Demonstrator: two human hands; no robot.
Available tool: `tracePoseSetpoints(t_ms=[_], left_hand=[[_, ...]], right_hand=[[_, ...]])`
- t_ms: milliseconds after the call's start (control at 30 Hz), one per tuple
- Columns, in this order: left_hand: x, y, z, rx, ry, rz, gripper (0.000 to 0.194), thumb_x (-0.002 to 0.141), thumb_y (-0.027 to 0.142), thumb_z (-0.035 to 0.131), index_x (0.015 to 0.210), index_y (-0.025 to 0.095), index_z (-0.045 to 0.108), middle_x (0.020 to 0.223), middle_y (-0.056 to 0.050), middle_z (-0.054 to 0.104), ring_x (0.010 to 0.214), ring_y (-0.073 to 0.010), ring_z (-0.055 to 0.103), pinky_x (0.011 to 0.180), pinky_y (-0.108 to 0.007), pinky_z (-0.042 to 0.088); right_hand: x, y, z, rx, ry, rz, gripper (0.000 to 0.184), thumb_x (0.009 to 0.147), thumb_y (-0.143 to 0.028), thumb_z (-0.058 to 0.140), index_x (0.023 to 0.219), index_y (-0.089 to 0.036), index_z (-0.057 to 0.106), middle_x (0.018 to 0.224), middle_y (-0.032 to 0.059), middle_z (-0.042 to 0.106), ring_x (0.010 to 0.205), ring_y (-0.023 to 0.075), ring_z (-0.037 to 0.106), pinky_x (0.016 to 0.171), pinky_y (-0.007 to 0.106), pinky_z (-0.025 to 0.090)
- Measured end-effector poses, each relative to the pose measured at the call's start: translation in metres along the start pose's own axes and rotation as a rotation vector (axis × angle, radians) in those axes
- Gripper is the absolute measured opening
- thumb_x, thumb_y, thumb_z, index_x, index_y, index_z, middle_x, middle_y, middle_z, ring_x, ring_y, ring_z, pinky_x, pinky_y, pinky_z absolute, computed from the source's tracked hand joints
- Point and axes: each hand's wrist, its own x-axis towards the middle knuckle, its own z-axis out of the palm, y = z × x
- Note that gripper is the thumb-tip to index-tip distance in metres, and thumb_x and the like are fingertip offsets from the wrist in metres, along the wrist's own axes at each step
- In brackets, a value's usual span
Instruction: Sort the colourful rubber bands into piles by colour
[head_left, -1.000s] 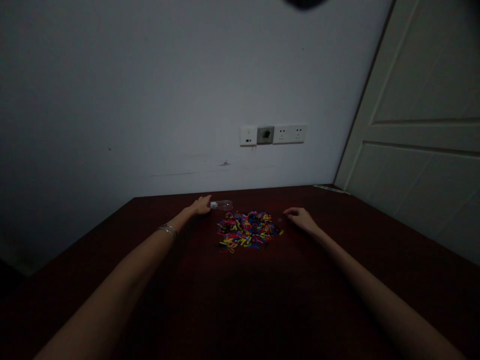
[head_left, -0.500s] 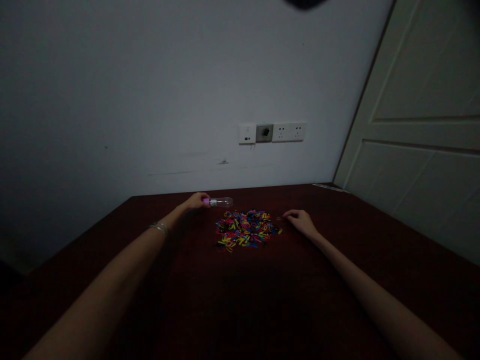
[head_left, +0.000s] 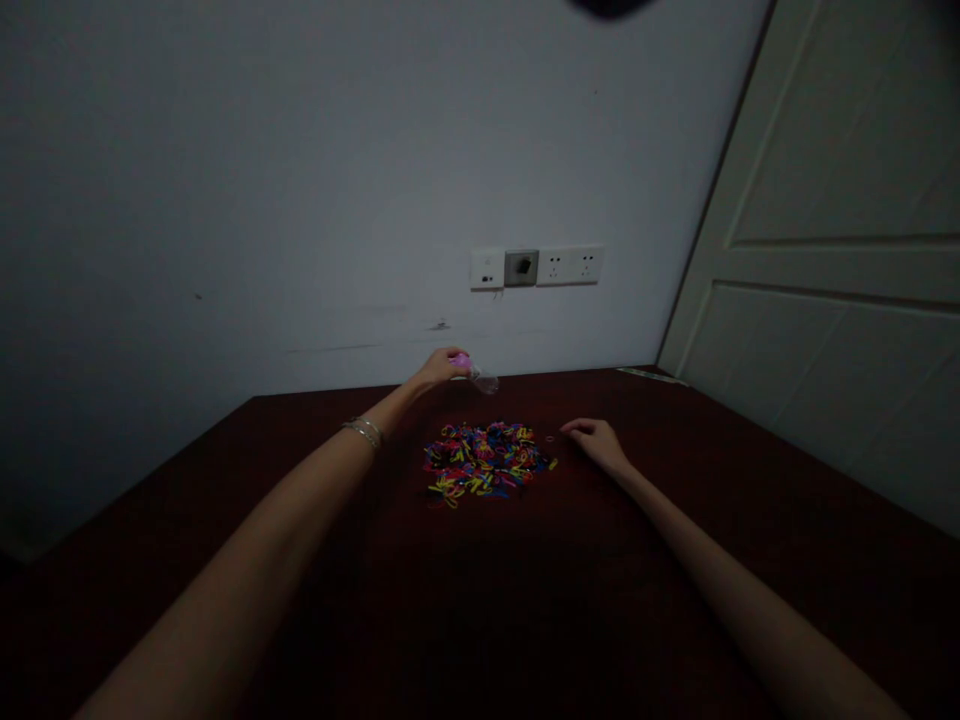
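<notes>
The left hand (head_left: 441, 367) is closed around the pink cap end of a clear bottle (head_left: 485, 383), near the middle of the desk's far edge. The bottle tilts, its clear rounded end lower than the cap and toward the desk's right edge; it appears raised off the top. Silver-coloured bracelets (head_left: 365, 431) circle the left wrist.

Nearer than the bottle, a loose pile of small coloured bands (head_left: 487, 457) lies on the dark red desk (head_left: 480, 590), in yellow, pink, red, blue and black. The right hand (head_left: 596, 441) is low over the desk, on the pile's right side, its fingers bent and close together; whether they pinch anything, I cannot tell. 1 small pale band (head_left: 550, 439) lies between its fingertips and the pile.

A thin pale strip (head_left: 651, 376) lies by the desk's far right corner. Behind the far edge stands a pale wall (head_left: 337, 200) with white sockets (head_left: 570, 265) and 1 grey plate (head_left: 521, 268). A panelled door (head_left: 817, 300) stands beyond the right edge.
</notes>
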Motion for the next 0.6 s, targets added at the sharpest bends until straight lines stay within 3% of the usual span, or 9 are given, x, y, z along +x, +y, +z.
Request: tracePoseSetpoints(t_ms=[200, 333, 600], left_hand=[[0.015, 0.036, 0.068, 0.02, -0.008, 0.008, 0.056, 0.051, 0.018, 0.068, 0.105, 0.009, 0.053, 0.092, -0.007, 0.058, 0.078, -0.015, 0.052, 0.072, -0.027, 0.043], [0.016, 0.052, 0.103, 0.029, -0.036, 0.027, 0.052, 0.054, 0.02, 0.068, 0.103, 0.009, 0.053, 0.089, -0.008, 0.059, 0.073, -0.0141, 0.052, 0.068, -0.027, 0.043], [0.022, 0.058, 0.127, -0.129, -0.106, 0.133, 0.034, 0.057, 0.015, 0.063, 0.09, 0.009, 0.062, 0.08, -0.005, 0.061, 0.071, -0.0134, 0.054, 0.069, -0.025, 0.043]], right_hand=[[0.001, 0.003, -0.001, 0.194, 0.025, 0.053, 0.022, 0.061, -0.024, 0.051, 0.072, -0.015, 0.068, 0.077, 0.005, 0.068, 0.062, 0.0145, 0.058, 0.057, 0.025, 0.045], [0.0, 0.001, -0.002, 0.246, 0.057, 0.094, 0.023, 0.061, -0.024, 0.051, 0.073, -0.014, 0.068, 0.071, 0.004, 0.067, 0.054, 0.0122, 0.055, 0.053, 0.024, 0.044], [0.001, 0.0, 0.0, 0.274, 0.085, 0.109, 0.022, 0.061, -0.021, 0.049, 0.072, -0.015, 0.067, 0.071, 0.0037, 0.067, 0.058, 0.0125, 0.056, 0.054, 0.023, 0.046]])
